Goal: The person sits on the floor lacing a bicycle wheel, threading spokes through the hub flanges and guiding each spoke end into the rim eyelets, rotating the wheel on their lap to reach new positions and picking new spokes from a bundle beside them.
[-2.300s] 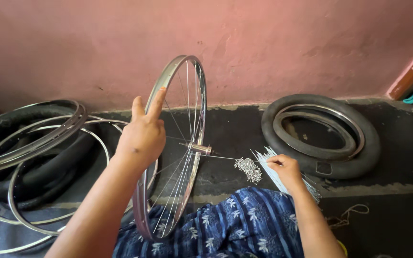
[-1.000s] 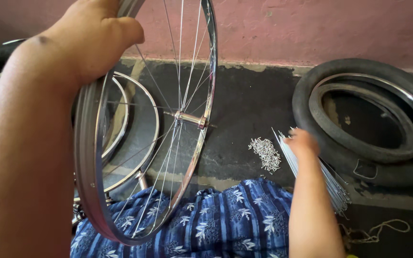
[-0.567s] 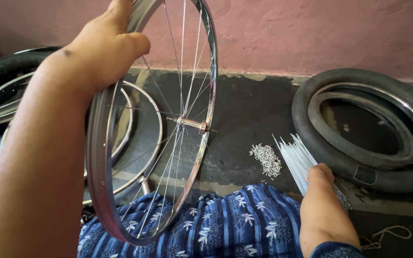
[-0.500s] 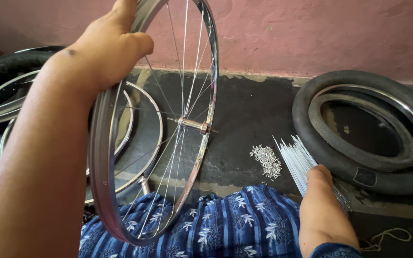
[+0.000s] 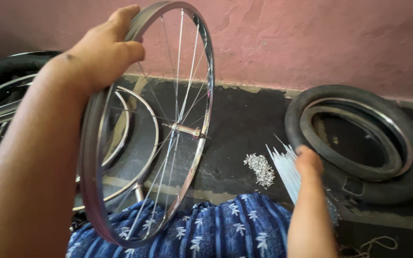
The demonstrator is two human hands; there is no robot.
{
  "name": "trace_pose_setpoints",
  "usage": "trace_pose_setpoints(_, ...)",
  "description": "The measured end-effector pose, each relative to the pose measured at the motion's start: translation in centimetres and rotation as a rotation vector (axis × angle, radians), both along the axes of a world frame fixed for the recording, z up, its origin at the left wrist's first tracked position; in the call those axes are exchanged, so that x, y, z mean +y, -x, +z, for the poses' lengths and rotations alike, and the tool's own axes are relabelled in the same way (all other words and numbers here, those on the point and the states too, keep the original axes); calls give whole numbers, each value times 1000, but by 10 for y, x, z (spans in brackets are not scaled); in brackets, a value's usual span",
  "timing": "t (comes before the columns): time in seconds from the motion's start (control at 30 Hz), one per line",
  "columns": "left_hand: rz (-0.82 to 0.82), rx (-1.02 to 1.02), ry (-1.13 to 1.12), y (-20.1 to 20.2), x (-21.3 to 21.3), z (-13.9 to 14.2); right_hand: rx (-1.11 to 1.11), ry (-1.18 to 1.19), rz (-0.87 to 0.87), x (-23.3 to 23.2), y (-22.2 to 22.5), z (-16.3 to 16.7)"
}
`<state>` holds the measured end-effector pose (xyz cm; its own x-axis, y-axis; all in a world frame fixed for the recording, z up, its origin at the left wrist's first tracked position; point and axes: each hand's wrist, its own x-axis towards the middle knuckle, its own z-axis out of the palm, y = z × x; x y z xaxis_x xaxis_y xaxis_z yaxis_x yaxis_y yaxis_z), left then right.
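My left hand (image 5: 102, 50) grips the top of a shiny metal bicycle wheel rim (image 5: 92, 172), which stands upright over my lap. Thin spokes run from the rim to a small metal hub (image 5: 185, 129) at its centre. My right hand (image 5: 308, 160) reaches down to a bundle of loose silver spokes (image 5: 284, 167) lying on the dark floor; the fingers are hidden behind the hand, so its hold cannot be made out. A small heap of silver spoke nipples (image 5: 260, 168) lies just left of the bundle.
A black tyre with a rim inside it (image 5: 359, 143) lies flat at the right. More bare rims (image 5: 135, 129) and tyres (image 5: 5, 71) are stacked at the left. A pink wall (image 5: 311, 43) runs along the back. Blue patterned cloth (image 5: 225, 229) covers my lap.
My right hand has stayed at the spoke bundle, shifting slightly up and left. The wheel in my left hand has barely moved.
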<state>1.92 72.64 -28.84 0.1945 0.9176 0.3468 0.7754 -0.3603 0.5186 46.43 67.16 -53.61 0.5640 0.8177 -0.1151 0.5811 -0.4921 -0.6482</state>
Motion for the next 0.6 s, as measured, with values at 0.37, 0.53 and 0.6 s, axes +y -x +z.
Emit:
trace_pose_setpoints(0.37,127,110,97,6,-6,12,956,-892,534,-12,90,-8)
trace_pose_setpoints(0.53,98,105,77,1,-3,8,864,-1036,459,-1,99,-16)
trace_pose_setpoints(0.6,94,96,96,0,-1,8,912,-1005,385,3,102,-20)
